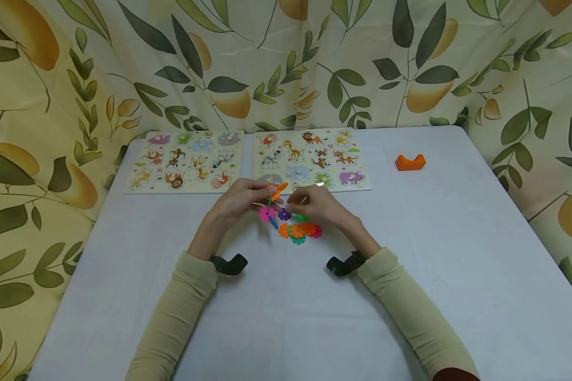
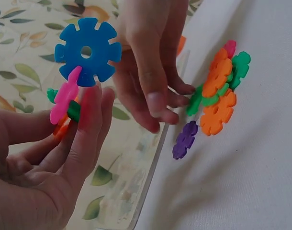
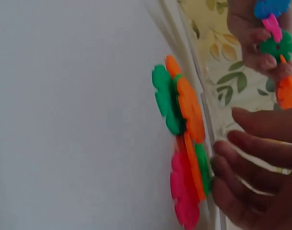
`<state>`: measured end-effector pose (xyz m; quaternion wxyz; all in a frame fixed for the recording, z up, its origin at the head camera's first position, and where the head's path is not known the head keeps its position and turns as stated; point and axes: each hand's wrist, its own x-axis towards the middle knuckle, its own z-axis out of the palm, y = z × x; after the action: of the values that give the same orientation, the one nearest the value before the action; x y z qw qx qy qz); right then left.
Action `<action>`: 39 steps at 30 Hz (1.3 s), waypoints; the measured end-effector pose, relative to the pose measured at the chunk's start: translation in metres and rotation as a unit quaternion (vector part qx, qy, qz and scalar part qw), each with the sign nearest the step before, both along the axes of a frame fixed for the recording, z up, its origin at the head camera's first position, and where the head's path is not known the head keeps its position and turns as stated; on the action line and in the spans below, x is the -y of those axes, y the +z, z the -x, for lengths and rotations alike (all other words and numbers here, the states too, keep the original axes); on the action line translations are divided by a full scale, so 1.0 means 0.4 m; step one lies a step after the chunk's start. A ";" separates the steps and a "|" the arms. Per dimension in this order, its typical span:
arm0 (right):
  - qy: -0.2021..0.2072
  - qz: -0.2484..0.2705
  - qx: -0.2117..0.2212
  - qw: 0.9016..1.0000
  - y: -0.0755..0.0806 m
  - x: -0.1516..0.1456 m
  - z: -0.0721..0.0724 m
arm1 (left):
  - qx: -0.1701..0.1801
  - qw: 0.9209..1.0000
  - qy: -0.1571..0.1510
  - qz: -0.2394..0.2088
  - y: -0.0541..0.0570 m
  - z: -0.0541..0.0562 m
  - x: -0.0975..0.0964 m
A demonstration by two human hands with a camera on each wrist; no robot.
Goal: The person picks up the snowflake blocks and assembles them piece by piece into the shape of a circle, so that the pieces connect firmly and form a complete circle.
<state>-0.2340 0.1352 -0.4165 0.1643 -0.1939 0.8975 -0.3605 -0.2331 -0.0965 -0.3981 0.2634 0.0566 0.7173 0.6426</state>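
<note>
My left hand (image 1: 235,203) pinches a joined chain of flower-shaped plastic discs between thumb and fingers. In the left wrist view the chain has a blue disc (image 2: 104,45) on top and a pink disc (image 2: 64,103) under it. A green disc (image 3: 269,46) and an orange disc (image 3: 286,93) follow in the right wrist view. My right hand (image 1: 320,203) holds nothing; its fingers hang loosely bent beside a pile of orange discs (image 1: 297,230), green discs (image 2: 241,69) and a deep pink disc (image 3: 182,187). A purple disc (image 2: 185,140) lies apart from the pile, close to the right fingertips.
Two animal picture boards, one at the back left (image 1: 186,164) and one at the back centre (image 1: 310,159), lie flat behind the hands. An orange notched block (image 1: 410,163) stands at the back right of the white-covered table (image 1: 457,264). Leaf-patterned cloth (image 1: 286,63) hangs behind.
</note>
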 end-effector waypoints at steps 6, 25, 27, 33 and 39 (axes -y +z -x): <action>-0.014 -0.054 -0.010 0.998 -0.010 0.032 -0.014 | 0.011 1.000 0.002 -0.023 0.001 -0.002 0.000; -0.076 0.074 -0.023 0.994 0.015 -0.018 0.005 | 0.008 0.998 0.029 -0.047 -0.003 -0.006 -0.011; -0.091 0.107 -0.027 0.990 0.024 -0.032 0.010 | 0.000 0.998 0.023 -0.053 -0.006 -0.007 -0.011; -0.121 0.178 -0.021 0.976 0.041 -0.043 0.012 | -0.014 0.998 0.014 -0.058 -0.014 -0.009 -0.015; -0.119 0.193 -0.033 0.973 0.032 -0.040 0.010 | -0.013 0.999 0.010 -0.048 -0.013 -0.011 -0.019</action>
<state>-0.2380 0.1513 -0.4038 0.0496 -0.1257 0.8324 -0.5374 -0.2288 -0.0887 -0.4031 0.2447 0.0703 0.6894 0.6781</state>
